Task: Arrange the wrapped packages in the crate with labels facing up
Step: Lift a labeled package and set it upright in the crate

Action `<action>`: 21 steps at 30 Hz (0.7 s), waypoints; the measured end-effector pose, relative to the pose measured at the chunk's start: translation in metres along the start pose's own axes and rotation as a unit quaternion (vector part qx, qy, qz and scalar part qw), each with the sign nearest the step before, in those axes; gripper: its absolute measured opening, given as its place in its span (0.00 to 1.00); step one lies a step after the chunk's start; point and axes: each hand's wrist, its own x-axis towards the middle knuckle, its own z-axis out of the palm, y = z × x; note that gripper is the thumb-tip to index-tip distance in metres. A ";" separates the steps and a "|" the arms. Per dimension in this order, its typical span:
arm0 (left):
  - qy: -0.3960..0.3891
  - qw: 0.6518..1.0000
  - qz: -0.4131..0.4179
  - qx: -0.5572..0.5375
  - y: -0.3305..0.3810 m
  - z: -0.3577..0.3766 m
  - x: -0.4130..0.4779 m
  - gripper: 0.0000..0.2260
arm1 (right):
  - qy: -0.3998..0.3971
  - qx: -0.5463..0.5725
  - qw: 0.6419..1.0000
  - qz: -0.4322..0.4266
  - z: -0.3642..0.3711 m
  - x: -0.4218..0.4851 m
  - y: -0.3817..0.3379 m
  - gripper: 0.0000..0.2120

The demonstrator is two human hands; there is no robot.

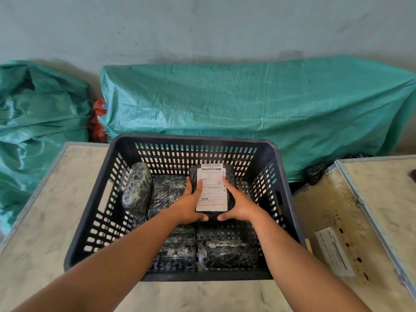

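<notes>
From the head camera, the person is reaching both arms into a dark slotted plastic crate (280, 199) that is sitting on a pale desk (56, 221). The left hand (189, 204) and the right hand (239, 207) are together grasping one black-wrapped package (230, 174), each hand cupping a long side with the thumbs tucked under its near end. Gripping by the edges is keeping the white shipping label (212, 190) uncovered, which is probably deliberate, since the label has to end up readable from above.

The label is facing up toward the camera, and the package's long axis is running from the person toward the far wall of the crate, its far end close to that wall. It is being held in the far right part of the crate; whether it is already resting on what lies beneath cannot be told.

Other wrapped packages are lying around it: a rounded one (137, 190) leaning against the far left corner, a flat one (167, 192) just beside the left hand, and two more (227, 253) near the front wall. None of these is showing a label clearly, so in my judgement much of the arranging is not yet done.

A second desk (371, 199) to the right is carrying a loose label sheet (335, 253).
</notes>
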 end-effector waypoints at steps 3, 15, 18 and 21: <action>-0.007 1.000 -0.008 0.028 0.012 -0.003 -0.004 0.61 | 0.013 -0.021 1.000 0.002 -0.001 -0.004 -0.005 0.66; 0.002 0.997 0.079 0.012 0.038 -0.040 -0.070 0.30 | -0.054 -0.080 0.995 -0.025 -0.046 -0.078 -0.017 0.20; -0.070 0.994 0.080 -0.017 0.040 -0.021 -0.087 0.28 | -0.145 -0.106 0.984 -0.004 -0.028 -0.099 -0.013 0.18; -0.083 0.993 0.079 -0.023 0.043 -0.010 -0.095 0.23 | -0.149 -0.118 0.982 -0.008 -0.016 -0.104 -0.011 0.16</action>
